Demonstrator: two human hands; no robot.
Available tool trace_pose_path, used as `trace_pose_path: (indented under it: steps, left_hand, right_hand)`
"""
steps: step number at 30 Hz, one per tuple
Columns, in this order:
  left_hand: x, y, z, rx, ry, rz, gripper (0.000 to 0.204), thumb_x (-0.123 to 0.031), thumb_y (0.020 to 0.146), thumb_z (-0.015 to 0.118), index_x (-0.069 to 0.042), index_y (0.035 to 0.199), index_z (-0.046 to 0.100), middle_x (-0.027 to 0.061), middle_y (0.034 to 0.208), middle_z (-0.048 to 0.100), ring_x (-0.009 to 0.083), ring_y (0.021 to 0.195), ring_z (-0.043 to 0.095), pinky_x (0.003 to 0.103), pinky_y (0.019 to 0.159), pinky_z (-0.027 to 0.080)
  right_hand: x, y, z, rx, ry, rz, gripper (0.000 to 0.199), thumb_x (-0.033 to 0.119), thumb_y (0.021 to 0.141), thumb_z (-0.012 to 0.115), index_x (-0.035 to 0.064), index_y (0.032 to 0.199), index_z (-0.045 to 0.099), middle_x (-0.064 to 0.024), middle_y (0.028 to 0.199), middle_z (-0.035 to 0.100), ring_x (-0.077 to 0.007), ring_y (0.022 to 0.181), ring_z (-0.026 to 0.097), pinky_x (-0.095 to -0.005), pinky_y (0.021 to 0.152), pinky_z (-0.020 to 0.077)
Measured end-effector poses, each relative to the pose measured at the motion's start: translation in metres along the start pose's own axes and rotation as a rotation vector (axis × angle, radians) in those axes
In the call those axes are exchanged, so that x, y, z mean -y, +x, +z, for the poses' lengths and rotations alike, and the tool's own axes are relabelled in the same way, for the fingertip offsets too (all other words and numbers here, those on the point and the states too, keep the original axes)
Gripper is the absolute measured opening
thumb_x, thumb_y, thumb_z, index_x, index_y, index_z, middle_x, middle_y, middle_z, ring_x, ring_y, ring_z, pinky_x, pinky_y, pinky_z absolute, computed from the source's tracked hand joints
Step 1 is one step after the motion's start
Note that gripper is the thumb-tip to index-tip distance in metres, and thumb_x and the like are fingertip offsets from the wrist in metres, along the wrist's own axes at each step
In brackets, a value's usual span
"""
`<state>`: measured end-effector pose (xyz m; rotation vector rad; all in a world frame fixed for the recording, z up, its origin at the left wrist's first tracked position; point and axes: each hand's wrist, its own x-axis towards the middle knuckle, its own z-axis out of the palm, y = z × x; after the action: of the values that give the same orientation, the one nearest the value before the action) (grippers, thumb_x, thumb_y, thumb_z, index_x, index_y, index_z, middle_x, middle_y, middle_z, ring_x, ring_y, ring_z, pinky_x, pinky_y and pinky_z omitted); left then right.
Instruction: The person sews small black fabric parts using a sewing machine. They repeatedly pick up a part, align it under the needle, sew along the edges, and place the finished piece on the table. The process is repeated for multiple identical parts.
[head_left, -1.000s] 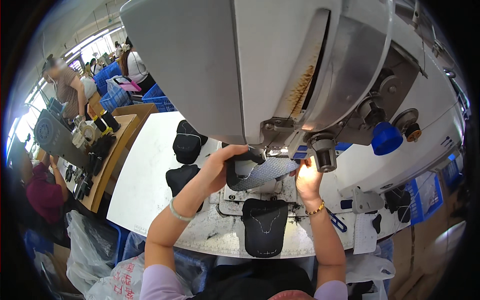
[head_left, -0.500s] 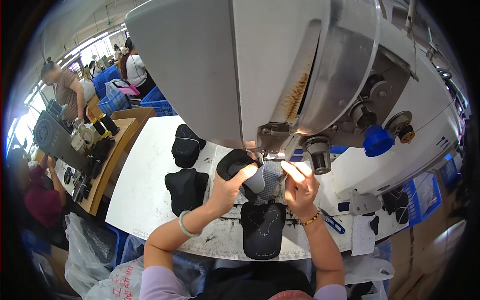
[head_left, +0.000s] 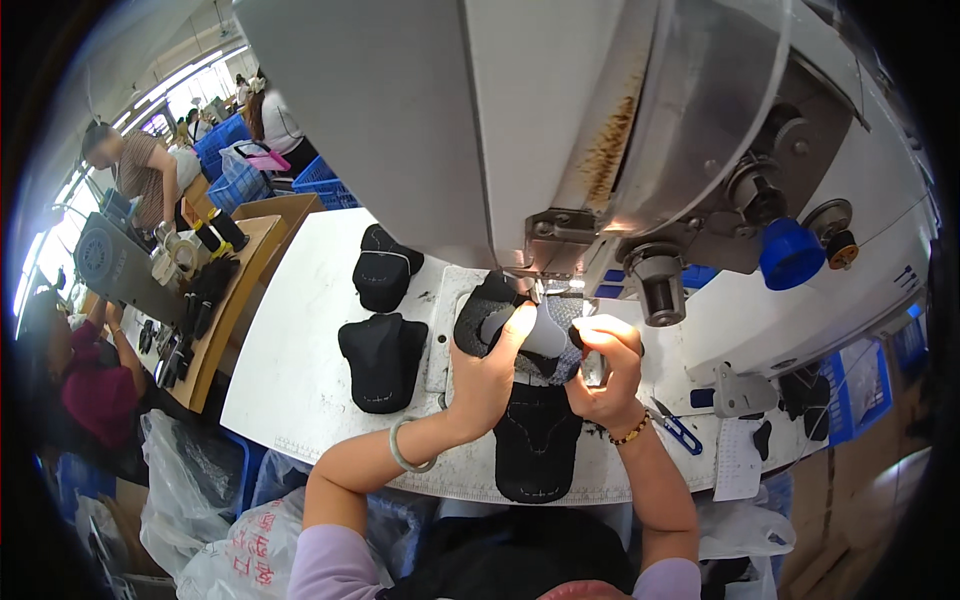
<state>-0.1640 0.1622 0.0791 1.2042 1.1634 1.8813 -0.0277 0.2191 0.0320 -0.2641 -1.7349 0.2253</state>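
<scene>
Both hands, left hand (head_left: 490, 365) and right hand (head_left: 600, 375), pinch the grey cap panel (head_left: 545, 335) with their fingers, directly under the sewing machine head (head_left: 560, 235) on the bench (head_left: 300, 330). Risk: fingertips near the needle; a slip could skew the seam.

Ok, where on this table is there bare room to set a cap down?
Bare white table lies left of the two black caps, toward the wooden bench. Another strip runs right of the scissors. It is crowded under the machine head, where both hands hold a cap.
</scene>
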Motion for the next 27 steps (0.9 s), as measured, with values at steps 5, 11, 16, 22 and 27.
trace_pose_path:
  steps: [5,11,16,22,27]
  left_hand:
    - [0.011,-0.001,-0.024,0.035,-0.013,-0.186,0.021,-0.018,0.090,0.055,0.003,0.091,0.059,0.0021,0.080,0.058,0.0099,0.074,0.051,0.025,0.070,0.043]
    - [0.019,0.003,-0.078,-0.049,0.612,0.713,0.032,0.005,0.069,0.051,-0.002,0.098,0.059,0.0084,0.106,0.052,0.0217,0.091,0.051,0.030,0.081,0.039]
    - [0.013,0.000,-0.063,0.164,1.109,1.156,0.046,-0.003,0.068,0.063,-0.011,0.113,0.061,0.0038,0.114,0.054,0.0222,0.112,0.051,0.034,0.088,0.042]
    - [-0.008,0.011,-0.043,0.347,1.069,1.206,0.030,-0.009,0.072,0.062,-0.006,0.102,0.065,0.0060,0.106,0.061,0.0233,0.100,0.059,0.033,0.083,0.047]
    - [-0.017,0.014,-0.042,0.456,1.006,1.178,0.030,-0.005,0.070,0.059,0.001,0.098,0.063,0.0117,0.100,0.063,0.0266,0.091,0.062,0.037,0.078,0.052]
  right_hand:
    - [0.005,0.007,-0.002,0.068,-0.077,-0.088,0.039,-0.011,0.067,0.064,0.0040,0.103,0.058,-0.0115,0.101,0.061,-0.0243,0.085,0.063,-0.0311,0.070,0.0530]
    - [0.005,0.009,-0.004,0.041,-0.094,-0.115,0.037,-0.013,0.064,0.062,0.0044,0.097,0.064,-0.0090,0.098,0.062,-0.0220,0.082,0.064,-0.0301,0.069,0.0535]
    - [0.005,0.009,-0.004,0.070,-0.107,-0.128,0.036,-0.011,0.065,0.062,0.0049,0.098,0.064,-0.0090,0.098,0.062,-0.0221,0.082,0.064,-0.0304,0.068,0.0536]
    - [0.005,0.012,-0.008,0.075,-0.206,-0.158,0.032,-0.005,0.068,0.064,0.0072,0.097,0.063,-0.0055,0.098,0.062,-0.0215,0.082,0.062,-0.0328,0.072,0.0507]
    - [-0.001,0.016,-0.018,0.131,-0.239,-0.174,0.025,0.002,0.070,0.067,0.0096,0.093,0.064,-0.0009,0.097,0.064,-0.0189,0.082,0.058,-0.0338,0.080,0.0446]
